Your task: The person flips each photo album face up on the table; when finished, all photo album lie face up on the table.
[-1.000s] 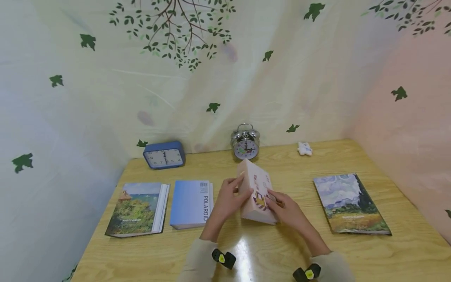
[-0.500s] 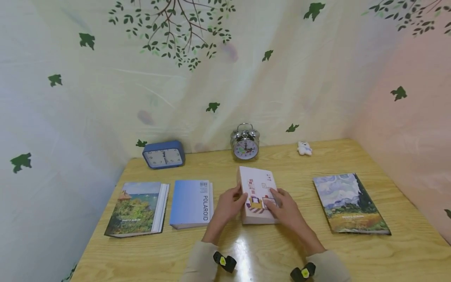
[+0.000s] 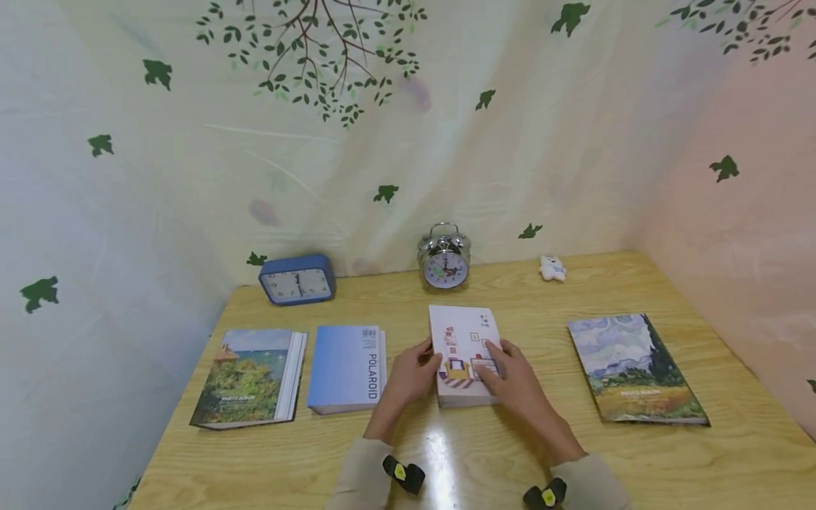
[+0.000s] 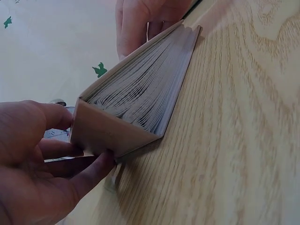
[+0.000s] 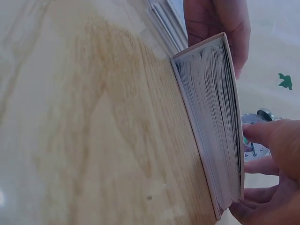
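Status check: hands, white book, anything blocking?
Left hand touching left side of the white book, right hand resting on its cover. Book closed, on the table. Nothing else touches it: silver alarm clock behind, blue album to its left.

The right hand covers part of the white book, whose small print is illegible. The head view's lower edge crops the sleeves and counter. In the left wrist view, the left hand partly hides the silver clock.
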`<state>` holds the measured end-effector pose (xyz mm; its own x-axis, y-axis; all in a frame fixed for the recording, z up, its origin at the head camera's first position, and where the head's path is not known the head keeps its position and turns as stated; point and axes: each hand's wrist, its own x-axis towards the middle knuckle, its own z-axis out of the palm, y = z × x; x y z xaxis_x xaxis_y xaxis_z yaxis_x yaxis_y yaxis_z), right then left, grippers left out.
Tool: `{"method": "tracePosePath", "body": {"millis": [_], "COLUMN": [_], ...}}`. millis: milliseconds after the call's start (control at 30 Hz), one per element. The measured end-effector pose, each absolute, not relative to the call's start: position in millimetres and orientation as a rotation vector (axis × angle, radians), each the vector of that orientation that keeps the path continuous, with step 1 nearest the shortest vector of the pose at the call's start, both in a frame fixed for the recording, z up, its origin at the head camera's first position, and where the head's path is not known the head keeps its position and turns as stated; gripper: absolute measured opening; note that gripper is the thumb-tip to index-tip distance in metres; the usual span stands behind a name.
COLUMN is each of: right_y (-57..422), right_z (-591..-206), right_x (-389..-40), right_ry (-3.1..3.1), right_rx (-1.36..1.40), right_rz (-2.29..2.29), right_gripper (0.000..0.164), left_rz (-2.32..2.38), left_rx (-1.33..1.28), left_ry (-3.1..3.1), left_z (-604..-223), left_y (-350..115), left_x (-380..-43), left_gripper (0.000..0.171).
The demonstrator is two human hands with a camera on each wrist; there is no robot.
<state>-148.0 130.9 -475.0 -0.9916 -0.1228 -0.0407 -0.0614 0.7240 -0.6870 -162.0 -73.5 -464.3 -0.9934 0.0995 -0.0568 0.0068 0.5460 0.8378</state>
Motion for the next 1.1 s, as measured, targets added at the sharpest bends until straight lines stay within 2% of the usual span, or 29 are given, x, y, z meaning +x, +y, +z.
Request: {"method": "tracePosePath", "body": {"millis": [533, 833, 1100], "right_y": [139, 172, 217], "right_z": [-468, -462, -461], "right_x": [-145, -146, -142], "right_ry": [2.823, 2.947, 3.013], "right_rx": [-0.161, -0.238, -0.223], "right_rz": [-1.206, -1.257, -1.228], "right_gripper": [0.058, 0.056, 0.057], "left_rz": [1.467, 1.478, 1.485], "left_rx": [-0.079, 0.143, 0.274], "left_ry": [2.698, 2.973, 2.913], "left_z": [-455, -435, -430], "left_y": [-76, -60, -38], "left_x": [-162, -157, -156], "left_gripper": [0.057, 0.054, 0.055]}}
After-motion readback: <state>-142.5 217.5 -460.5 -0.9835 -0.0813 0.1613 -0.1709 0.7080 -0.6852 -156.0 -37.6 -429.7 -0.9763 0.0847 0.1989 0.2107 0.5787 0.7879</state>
